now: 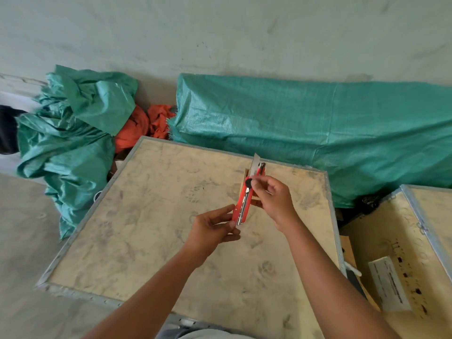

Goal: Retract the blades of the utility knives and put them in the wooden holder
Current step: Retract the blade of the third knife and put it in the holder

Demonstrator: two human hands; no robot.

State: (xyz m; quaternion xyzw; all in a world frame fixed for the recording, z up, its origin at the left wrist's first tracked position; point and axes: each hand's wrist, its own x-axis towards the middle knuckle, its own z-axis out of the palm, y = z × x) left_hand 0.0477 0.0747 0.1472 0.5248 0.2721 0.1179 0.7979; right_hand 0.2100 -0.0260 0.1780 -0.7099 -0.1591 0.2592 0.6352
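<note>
I hold a red utility knife (242,204) over the plywood crate top (171,228). Its silver blade (255,162) sticks out at the far end. My left hand (212,231) pinches the knife's near end. My right hand (271,196) grips the upper body, with fingertips at the black slider knob (248,183). A second red and black knife (262,168) shows just behind, beside the blade. The wooden holder (247,173) stands behind the knife and my right hand, mostly hidden by them.
Green tarp covers a long bulk (318,133) behind the crate, and more crumpled tarp (73,133) lies at left with orange cloth (139,128). A second crate (415,241) with a white label stands at right. Concrete floor lies at left.
</note>
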